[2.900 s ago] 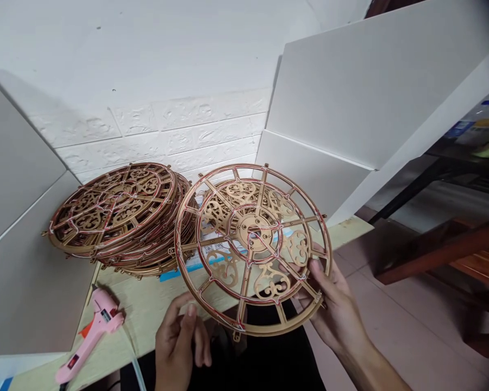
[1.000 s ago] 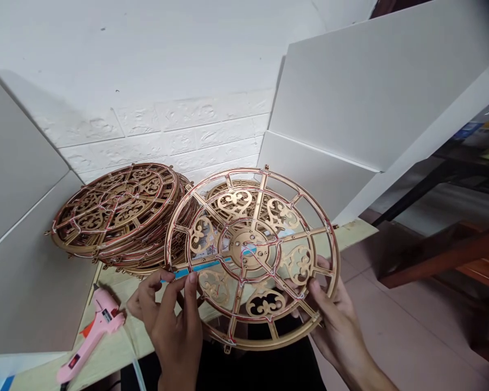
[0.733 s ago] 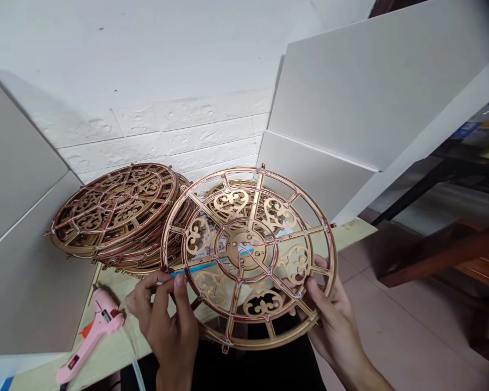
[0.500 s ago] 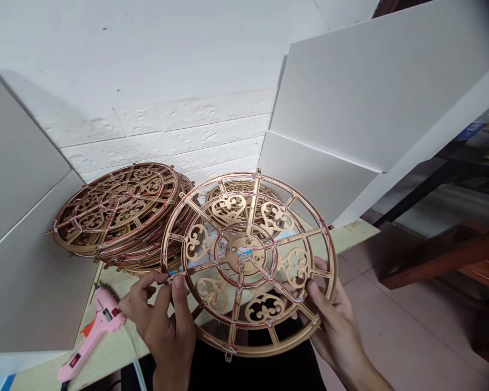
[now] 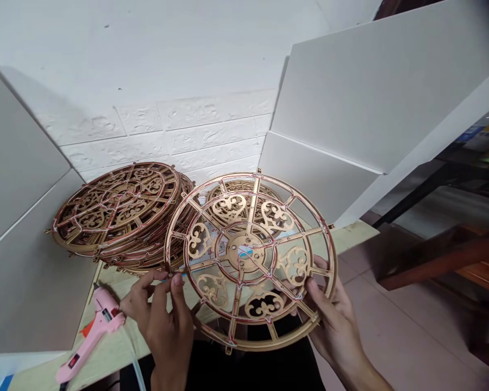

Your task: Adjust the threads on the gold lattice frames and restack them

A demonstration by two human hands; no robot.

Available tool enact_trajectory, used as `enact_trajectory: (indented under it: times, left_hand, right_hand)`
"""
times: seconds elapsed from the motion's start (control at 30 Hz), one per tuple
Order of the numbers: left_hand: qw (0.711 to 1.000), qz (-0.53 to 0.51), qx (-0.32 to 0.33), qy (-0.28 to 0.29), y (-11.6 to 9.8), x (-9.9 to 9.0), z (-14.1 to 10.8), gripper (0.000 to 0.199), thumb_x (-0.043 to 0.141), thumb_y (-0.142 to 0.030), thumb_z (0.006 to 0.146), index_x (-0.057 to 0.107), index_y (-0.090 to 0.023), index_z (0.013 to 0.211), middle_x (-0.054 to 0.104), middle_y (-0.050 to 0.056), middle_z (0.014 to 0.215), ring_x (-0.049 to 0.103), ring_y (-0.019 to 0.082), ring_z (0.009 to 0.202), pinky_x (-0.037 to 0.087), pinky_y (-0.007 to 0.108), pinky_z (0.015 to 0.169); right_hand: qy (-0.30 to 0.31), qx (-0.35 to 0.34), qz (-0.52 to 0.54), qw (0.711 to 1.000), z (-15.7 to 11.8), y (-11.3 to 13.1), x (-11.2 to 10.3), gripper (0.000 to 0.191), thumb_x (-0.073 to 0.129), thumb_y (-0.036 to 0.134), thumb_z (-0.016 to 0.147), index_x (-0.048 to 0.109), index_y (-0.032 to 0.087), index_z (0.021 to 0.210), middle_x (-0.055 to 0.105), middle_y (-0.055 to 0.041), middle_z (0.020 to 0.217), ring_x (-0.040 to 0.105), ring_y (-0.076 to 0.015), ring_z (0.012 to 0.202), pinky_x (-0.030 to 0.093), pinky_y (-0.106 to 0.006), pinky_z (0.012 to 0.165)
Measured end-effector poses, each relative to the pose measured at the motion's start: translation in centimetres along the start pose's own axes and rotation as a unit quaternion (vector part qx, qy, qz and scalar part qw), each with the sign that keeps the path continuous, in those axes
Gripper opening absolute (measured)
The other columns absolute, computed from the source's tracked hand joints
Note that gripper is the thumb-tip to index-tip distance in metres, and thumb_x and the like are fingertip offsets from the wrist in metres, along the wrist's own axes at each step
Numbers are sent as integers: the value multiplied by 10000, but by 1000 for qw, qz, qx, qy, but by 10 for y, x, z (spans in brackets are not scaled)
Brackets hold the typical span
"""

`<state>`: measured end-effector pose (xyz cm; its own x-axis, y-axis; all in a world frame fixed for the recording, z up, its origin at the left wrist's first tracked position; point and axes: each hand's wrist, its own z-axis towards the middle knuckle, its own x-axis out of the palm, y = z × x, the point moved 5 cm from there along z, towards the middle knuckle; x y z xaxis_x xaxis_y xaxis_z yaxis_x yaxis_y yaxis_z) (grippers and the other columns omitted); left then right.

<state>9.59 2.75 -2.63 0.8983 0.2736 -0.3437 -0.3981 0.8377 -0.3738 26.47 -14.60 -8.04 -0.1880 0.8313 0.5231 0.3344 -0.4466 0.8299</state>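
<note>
A round gold openwork frame [image 5: 249,255] is held up tilted in front of me, with scrollwork panels and red and white wires running along its rings and spokes. My right hand [image 5: 336,315] grips its lower right rim, thumb on the near face and fingers behind. At the left rim, the thumb and fingertips of my left hand [image 5: 163,312] pinch close around a small tab on the edge. Whether a wire end is also between those fingertips is too small to tell.
Left of the frame stands a stack of similar gold frames [image 5: 118,203], and more lie behind it. A pink glue gun [image 5: 92,331] rests on the pale tabletop [image 5: 44,374] by my left hand. Grey panels [image 5: 330,98] flank both sides; a white brick-patterned wall [image 5: 212,117] closes the back.
My left fingertips have shifted slightly at the left rim, and the frame's left edge has moved a little right. The right hand keeps its grip.
</note>
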Motion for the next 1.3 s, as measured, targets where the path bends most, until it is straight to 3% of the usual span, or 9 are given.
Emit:
enact_trajectory:
  times: [0.2, 0.37, 0.43, 0.6, 0.77, 0.93, 1.1, 1.3]
  left_hand:
    - [998, -18, -52, -11, 10, -8, 4, 356, 423, -278, 956, 494, -216, 614, 574, 49, 854, 497, 201, 839, 282, 379, 813]
    - [999, -6, -33, -2, 7, -7, 11, 90, 596, -259, 887, 642, -186, 860, 592, 69, 937, 531, 210, 906, 320, 382, 861]
    - [1000, -3, -17, 13, 5, -4, 15, 88, 630, -240, 866, 672, -177, 910, 594, 87, 991, 534, 221, 941, 321, 393, 872]
    - [1000, 22, 5, 7, 2, -3, 20, 89, 668, -223, 838, 706, -145, 820, 600, 130, 1019, 535, 245, 948, 315, 408, 842]
    - [1000, 4, 20, 6, -1, 0, 21, 70, 643, -180, 852, 665, -137, 801, 605, 127, 999, 544, 224, 926, 333, 391, 841]
    - [1000, 7, 1, -6, 2, 0, 21, 111, 588, -201, 887, 613, -176, 782, 610, 96, 987, 539, 211, 922, 325, 387, 851]
    - [999, -26, -33, -4, 6, -3, 19, 283, 437, -244, 953, 528, -199, 688, 609, 90, 949, 520, 212, 937, 291, 402, 871]
    - [1000, -23, -14, -10, 4, -6, 17, 232, 578, -272, 901, 565, -202, 680, 602, 70, 964, 492, 206, 933, 291, 388, 841]
  right_hand:
    - [-9, 7, -2, 1000, 3, -1, -6, 841, 862, 393, 581, 468, 329, 1320, 681, 11, 731, 666, -193, 615, 548, -297, 579]
    - [7, 12, -15, 1000, 0, -3, -7, 823, 825, 422, 636, 442, 312, 1357, 689, -23, 750, 675, -215, 628, 551, -322, 586]
    - [16, 15, -17, 1000, -1, -3, -7, 793, 817, 423, 646, 461, 314, 1346, 694, -27, 771, 677, -215, 626, 553, -327, 590]
    - [16, 23, -5, 1000, -3, -4, -9, 819, 849, 411, 598, 474, 344, 1324, 704, -18, 808, 683, -211, 639, 551, -310, 585]
    - [31, 26, -16, 999, -5, -5, -7, 749, 816, 416, 645, 494, 290, 1309, 704, -39, 761, 680, -226, 628, 547, -326, 578]
    - [28, 19, -15, 999, -3, -4, -7, 743, 819, 421, 638, 514, 271, 1299, 695, -33, 745, 672, -219, 613, 547, -328, 583]
    - [27, 20, -12, 999, 1, -3, -10, 801, 837, 410, 615, 487, 295, 1327, 689, -19, 742, 668, -211, 616, 543, -318, 586]
    - [29, 17, -14, 999, 2, -2, -12, 750, 825, 411, 633, 511, 292, 1304, 689, -18, 722, 666, -212, 607, 546, -335, 604]
